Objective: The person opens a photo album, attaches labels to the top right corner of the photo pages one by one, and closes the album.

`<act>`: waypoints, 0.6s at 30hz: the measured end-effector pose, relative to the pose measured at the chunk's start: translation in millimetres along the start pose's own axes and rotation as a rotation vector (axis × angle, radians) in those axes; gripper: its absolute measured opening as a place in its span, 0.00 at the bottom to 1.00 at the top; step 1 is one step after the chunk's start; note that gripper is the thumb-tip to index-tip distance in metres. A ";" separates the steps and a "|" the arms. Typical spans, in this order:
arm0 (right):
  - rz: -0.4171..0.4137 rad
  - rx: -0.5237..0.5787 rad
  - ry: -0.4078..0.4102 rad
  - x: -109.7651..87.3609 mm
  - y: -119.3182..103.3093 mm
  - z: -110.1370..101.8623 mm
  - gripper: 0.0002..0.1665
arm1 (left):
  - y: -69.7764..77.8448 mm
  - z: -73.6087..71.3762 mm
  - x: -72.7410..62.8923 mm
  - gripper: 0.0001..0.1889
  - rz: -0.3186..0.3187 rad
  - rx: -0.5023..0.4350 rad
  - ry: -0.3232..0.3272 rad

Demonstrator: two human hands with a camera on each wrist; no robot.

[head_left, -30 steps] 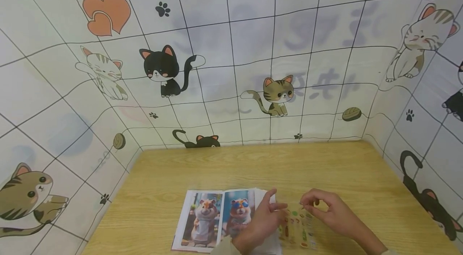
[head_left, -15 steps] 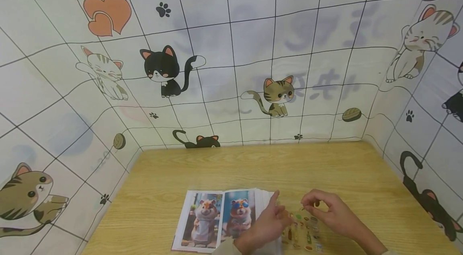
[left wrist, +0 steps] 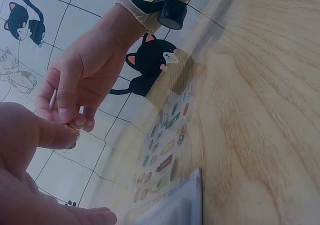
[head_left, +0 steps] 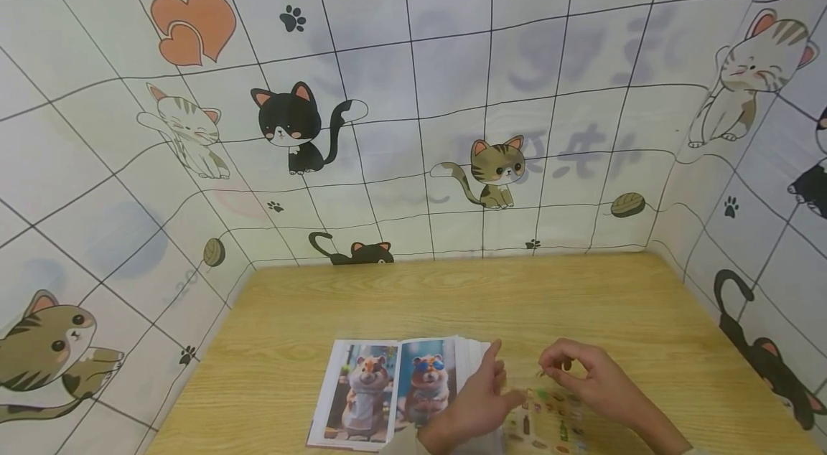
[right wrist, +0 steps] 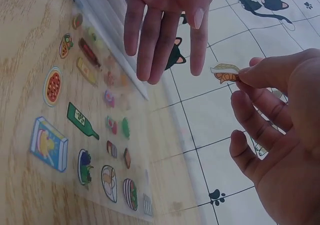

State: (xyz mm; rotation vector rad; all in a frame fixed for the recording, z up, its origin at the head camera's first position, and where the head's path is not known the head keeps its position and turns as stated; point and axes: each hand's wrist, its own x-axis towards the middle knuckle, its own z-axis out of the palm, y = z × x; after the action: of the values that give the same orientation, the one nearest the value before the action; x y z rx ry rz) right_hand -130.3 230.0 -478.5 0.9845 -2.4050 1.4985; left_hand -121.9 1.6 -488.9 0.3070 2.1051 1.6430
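Between thumb and forefinger my right hand (head_left: pixel 591 372) pinches a small food sticker (right wrist: pixel 226 73), which shows a yellowish top, a white band and an orange underside in the right wrist view. My left hand (head_left: pixel 474 397) is held over the right edge of the open book, its fingers extended and holding nothing. In the right wrist view those left fingers (right wrist: pixel 157 47) point toward the sticker, a little apart from it. Below both hands a clear sticker sheet (head_left: pixel 543 426) lies on the table, printed with bottles, a pizza, a box and other foods.
The open book (head_left: pixel 316 426) lies left of the sheet, with a hamster picture (head_left: pixel 367 394) on the left page and another hamster picture (head_left: pixel 426 376) on the right. A cat-patterned wall covering (head_left: pixel 413 118) surrounds the wooden table (head_left: pixel 420 304).
The sticker sheet has shifted toward the front and slightly right. My left fingers have straightened and the thumb has spread out. My right hand stays nearly still with its sticker.
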 end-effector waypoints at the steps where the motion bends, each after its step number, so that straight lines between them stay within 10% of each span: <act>1: 0.005 -0.001 0.000 -0.1 0.1 0.1 0.15 | 0.1 -0.4 0.1 0.45 0.004 0.012 0.005; 18: 0.113 -0.037 0.028 2.6 2.6 2.3 0.11 | 4.6 -13.4 -14.5 0.32 0.175 0.132 0.077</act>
State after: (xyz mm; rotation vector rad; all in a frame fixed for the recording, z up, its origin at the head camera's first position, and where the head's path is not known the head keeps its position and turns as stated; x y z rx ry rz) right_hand -133.3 227.7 -480.4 0.8276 -2.4967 1.4874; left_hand -116.0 -15.0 -478.9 0.4900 2.3071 1.6379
